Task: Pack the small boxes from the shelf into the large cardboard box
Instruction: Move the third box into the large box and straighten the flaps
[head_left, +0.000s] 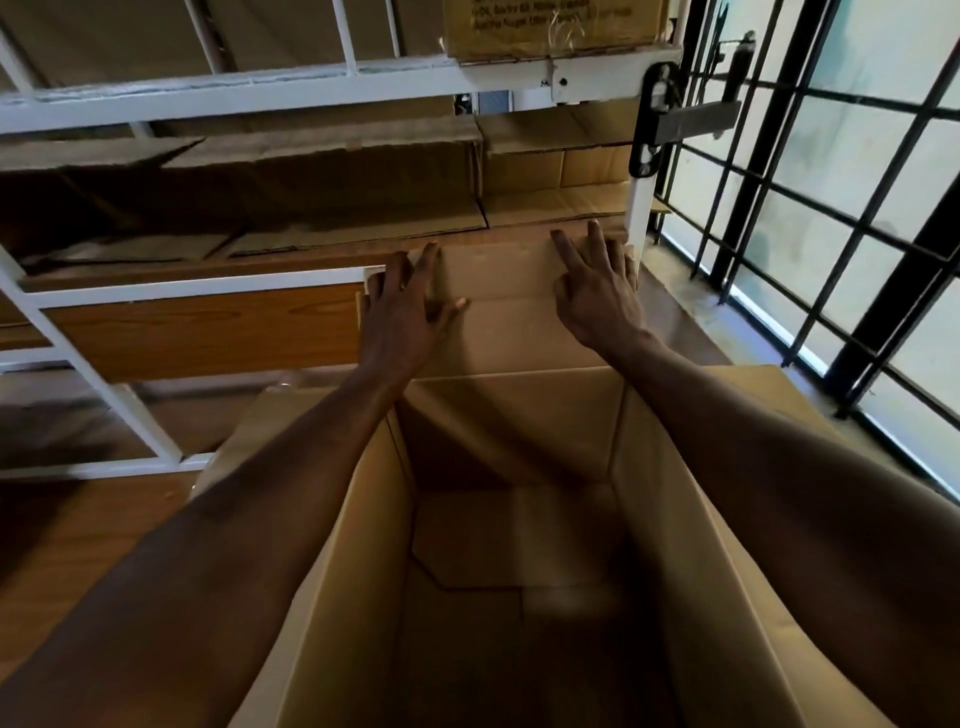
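Boxes are the job, and 1 small box (498, 296) sits at the near edge of the shelf (208, 285), just beyond the far wall of the big box (363, 519). Only the head view is given.

Head view: the left hand (402, 312) lies on the small box's left top corner, fingers spread and fairly straight, thumb reaching onto the top face. The right hand (597, 291) rests on the right side of the top, fingers spread and straight, tips pointing far. Neither hand curls round the box; both press or touch it. The big box stands open below the arms, near flaps out, its floor showing only folded bottom flaps, so packing looks barely begun. More flat cardboard (363, 228) lies farther back on the shelf, and another carton (550, 26) sits on the rack above.

Risks, as I judge them: with flat hands and no grip under the sides, the small box may slip as it comes off the shelf and drop on a corner. Its right side is near the white post (640, 208), so it may snag there. A tilted drop could catch on the big box's far wall or jam crooked inside. The forearms crossing the rims could push the big box's side walls out.
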